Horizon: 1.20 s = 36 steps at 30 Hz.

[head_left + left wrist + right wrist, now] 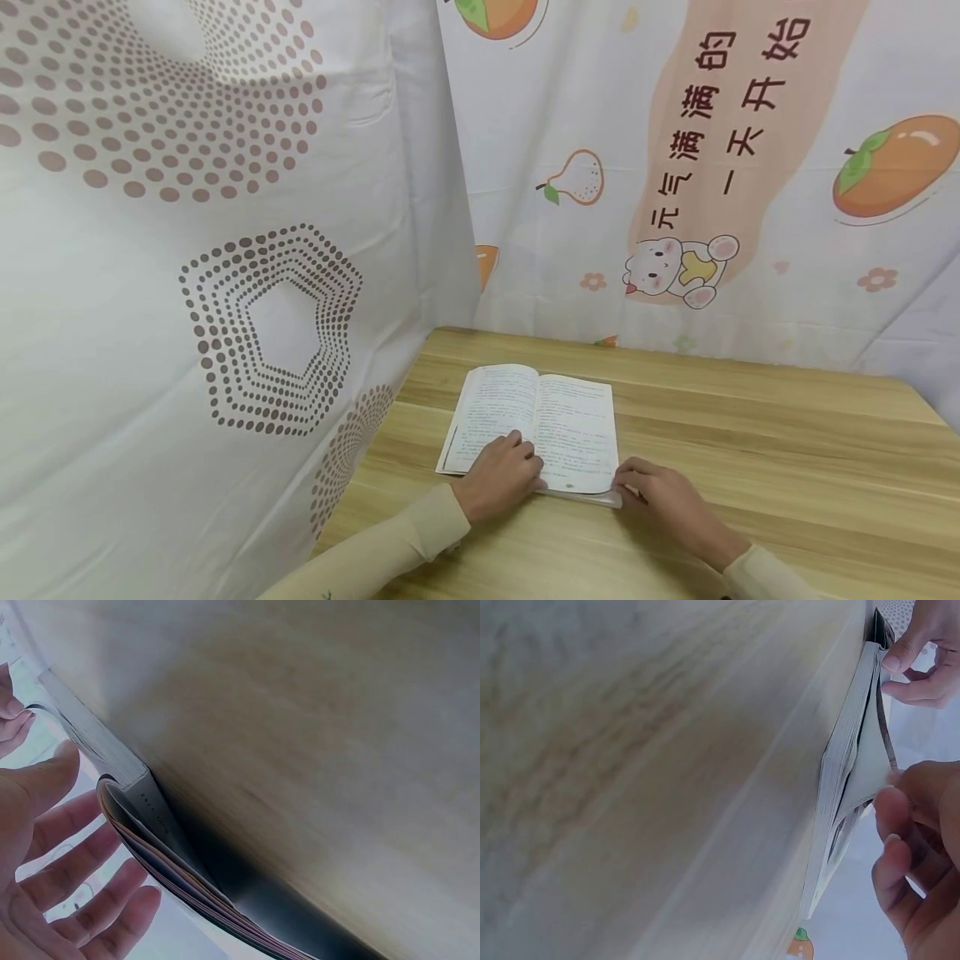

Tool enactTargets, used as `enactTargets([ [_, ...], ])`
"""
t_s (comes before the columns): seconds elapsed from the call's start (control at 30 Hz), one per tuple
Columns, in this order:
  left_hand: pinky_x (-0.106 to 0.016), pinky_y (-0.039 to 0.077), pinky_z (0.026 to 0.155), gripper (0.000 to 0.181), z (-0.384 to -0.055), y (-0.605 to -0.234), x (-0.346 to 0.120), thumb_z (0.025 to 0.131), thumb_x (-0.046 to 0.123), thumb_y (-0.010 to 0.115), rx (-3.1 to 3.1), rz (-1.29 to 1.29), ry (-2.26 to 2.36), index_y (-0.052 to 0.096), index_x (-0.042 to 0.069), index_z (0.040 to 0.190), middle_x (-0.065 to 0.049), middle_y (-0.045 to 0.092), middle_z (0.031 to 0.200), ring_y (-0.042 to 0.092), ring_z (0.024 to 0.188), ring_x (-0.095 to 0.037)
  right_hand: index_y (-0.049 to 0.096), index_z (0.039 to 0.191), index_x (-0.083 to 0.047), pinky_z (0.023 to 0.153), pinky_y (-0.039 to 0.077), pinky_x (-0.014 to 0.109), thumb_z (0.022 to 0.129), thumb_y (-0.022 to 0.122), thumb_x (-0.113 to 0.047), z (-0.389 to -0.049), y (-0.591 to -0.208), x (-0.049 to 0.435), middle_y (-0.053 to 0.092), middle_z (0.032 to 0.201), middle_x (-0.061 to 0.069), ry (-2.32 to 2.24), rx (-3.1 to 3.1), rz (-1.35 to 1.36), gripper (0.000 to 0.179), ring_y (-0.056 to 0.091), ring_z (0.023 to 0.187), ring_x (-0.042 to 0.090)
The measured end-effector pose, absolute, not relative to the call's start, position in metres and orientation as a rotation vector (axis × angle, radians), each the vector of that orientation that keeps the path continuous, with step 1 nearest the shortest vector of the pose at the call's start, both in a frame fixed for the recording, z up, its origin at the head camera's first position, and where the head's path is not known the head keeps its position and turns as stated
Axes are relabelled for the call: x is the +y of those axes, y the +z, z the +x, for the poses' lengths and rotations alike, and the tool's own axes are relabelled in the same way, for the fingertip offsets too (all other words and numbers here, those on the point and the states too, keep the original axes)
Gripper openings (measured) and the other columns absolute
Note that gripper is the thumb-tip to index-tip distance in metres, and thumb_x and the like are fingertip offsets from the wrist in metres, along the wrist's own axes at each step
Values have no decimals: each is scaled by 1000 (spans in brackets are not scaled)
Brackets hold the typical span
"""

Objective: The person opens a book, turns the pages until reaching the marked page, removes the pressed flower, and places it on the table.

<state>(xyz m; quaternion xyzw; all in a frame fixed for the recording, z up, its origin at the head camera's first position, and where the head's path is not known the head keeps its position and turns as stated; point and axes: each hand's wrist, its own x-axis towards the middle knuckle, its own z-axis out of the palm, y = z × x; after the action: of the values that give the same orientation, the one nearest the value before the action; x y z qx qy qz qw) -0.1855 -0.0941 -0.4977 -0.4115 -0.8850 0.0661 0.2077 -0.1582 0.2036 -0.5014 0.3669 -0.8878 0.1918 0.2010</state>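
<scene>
An open book (576,429) with printed text lies on the wooden table, its spine running away from me. My left hand (501,473) rests on the lower part of the left page beside the spine. In the left wrist view its fingers (64,881) are spread and loosely bent over the pages. At the lower right corner, my right hand (663,500) pinches a page (866,769) between thumb and forefinger. That page's edge is lifted off the thick page block (849,724) below it, as the right wrist view shows.
The wooden table (750,450) extends to the right of the book. A white curtain with brown dots (360,167) hangs along the left side. Behind the table hangs another curtain (540,267) printed with fruit, a cartoon animal and large characters.
</scene>
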Motion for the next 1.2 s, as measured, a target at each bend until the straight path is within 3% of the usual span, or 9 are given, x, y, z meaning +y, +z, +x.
enactTargets([
  [0.27, -22, 35, 57, 41, -186, -497, -94, 88, 61, 69, -2458, -1147, 186, 76, 21, 85, 7, 65, 79, 43, 68, -11, 77, 84, -19, 52, 41, 18, 80, 85, -2, -159, -493, 204, 70, 90, -10, 785, -2540, 958, 19, 43, 62, -8],
  [0.73, -22, 40, 61, 39, -187, -496, -93, 96, 56, 60, -2540, -1135, 155, 80, 24, 85, 8, 68, 84, 48, 73, -10, 74, 83, -20, 50, 38, 17, 80, 86, -3, -160, -482, 198, 69, 92, -12, 809, -2448, 880, 21, 41, 59, -9],
  [0.93, -23, 40, 62, 31, -185, -496, -94, 97, 49, 66, -2507, -1118, 142, 76, 22, 86, 8, 65, 82, 50, 73, -10, 76, 92, -17, 49, 36, 15, 77, 88, -3, -160, -484, 200, 70, 94, -7, 821, -2432, 803, 24, 40, 56, -9],
  [1.1, -22, 36, 61, 24, -184, -496, -92, 90, 37, 79, -2423, -1083, 16, 66, 17, 90, 5, 56, 83, 46, 72, -11, 76, 101, -11, 48, 36, 16, 76, 89, -2, -160, -487, 204, 70, 93, -4, 819, -2435, 783, 30, 40, 56, -9],
  [1.2, -21, 33, 60, 20, -185, -497, -91, 90, 30, 78, -2348, -1097, -69, 63, 16, 93, 5, 51, 84, 43, 73, -10, 76, 107, -8, 48, 38, 18, 76, 88, -3, -160, -488, 206, 70, 93, -4, 805, -2455, 784, 34, 40, 57, -10],
])
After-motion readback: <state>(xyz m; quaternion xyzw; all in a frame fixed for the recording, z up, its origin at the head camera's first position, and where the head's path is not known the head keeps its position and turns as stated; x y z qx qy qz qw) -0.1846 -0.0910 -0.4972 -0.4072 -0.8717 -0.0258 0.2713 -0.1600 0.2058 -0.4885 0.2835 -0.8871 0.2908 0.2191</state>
